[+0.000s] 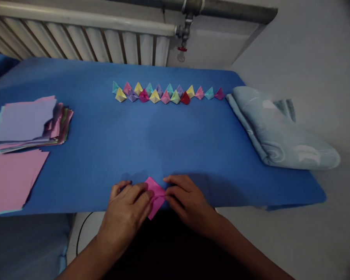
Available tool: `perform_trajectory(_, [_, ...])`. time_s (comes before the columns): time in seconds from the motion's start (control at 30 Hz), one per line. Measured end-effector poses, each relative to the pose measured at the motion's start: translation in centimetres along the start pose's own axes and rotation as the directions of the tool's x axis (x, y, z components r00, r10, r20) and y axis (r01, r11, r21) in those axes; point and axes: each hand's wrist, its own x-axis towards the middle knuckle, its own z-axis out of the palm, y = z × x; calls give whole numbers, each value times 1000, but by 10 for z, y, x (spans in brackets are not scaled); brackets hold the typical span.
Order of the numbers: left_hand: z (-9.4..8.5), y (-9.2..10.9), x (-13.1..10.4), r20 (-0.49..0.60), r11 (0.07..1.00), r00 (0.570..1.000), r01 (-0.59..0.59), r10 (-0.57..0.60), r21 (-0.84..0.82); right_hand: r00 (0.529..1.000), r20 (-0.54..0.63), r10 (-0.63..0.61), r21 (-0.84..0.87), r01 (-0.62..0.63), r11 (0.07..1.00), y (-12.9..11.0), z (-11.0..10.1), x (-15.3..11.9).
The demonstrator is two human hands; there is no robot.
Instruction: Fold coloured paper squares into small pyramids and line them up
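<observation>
Pink paper [155,195] lies at the near edge of the blue worktop [105,140], folded to a diamond whose long axis runs near to far — one tip toward the person, one toward the row of folded paper shapes [166,93]. It sits between the 2 hands, equally close to both. The left hand [126,206] presses its fingers on the left flap; the right hand [186,198] pinches the right edge — neither lifts it. Loose paper sheets [26,124] lie well apart to the left.
</observation>
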Motion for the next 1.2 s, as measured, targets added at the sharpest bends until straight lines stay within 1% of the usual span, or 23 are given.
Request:
perform_trajectory(0.27, [1, 5, 5, -8, 978, 985, 168, -171, -127, 998, -6, 65, 0, -65, 998, -4, 0, 5])
perform_trajectory(0.37, [1, 6, 6, -8, 968, 978, 204, -207, -144, 997, -14, 72, 0, -72, 997, -4, 1, 5])
perform_trajectory(0.43, [2, 7, 7, 0, 966, 975, 220, -222, -135, 997, -15, 76, 2, -76, 997, -3, 2, 5])
perform_trajectory(0.5, [4, 9, 8, -14, 966, 974, 225, -228, -126, 996, -7, 90, 0, -90, 996, -3, 2, 5])
perform_trajectory(0.63, [7, 12, 11, -76, 967, 969, 224, -235, -124, 994, -10, 109, -6, -109, 994, -3, 4, 6])
perform_trajectory(0.73, [8, 14, 11, -61, 966, 967, 240, -246, -95, 993, -24, 116, -13, -116, 993, -3, 4, 7])
perform_trajectory(0.83, [8, 15, 11, -46, 958, 958, 279, -282, -69, 992, -28, 125, -19, -126, 992, -3, 4, 7])
perform_trajectory(1.0, [9, 16, 11, -9, 943, 946, 324, -325, -79, 992, -40, 121, -33, -122, 992, -3, 5, 7])
perform_trajectory(1.2, [10, 17, 12, -55, 942, 942, 327, -332, -73, 991, -43, 130, -25, -131, 991, -3, 5, 8])
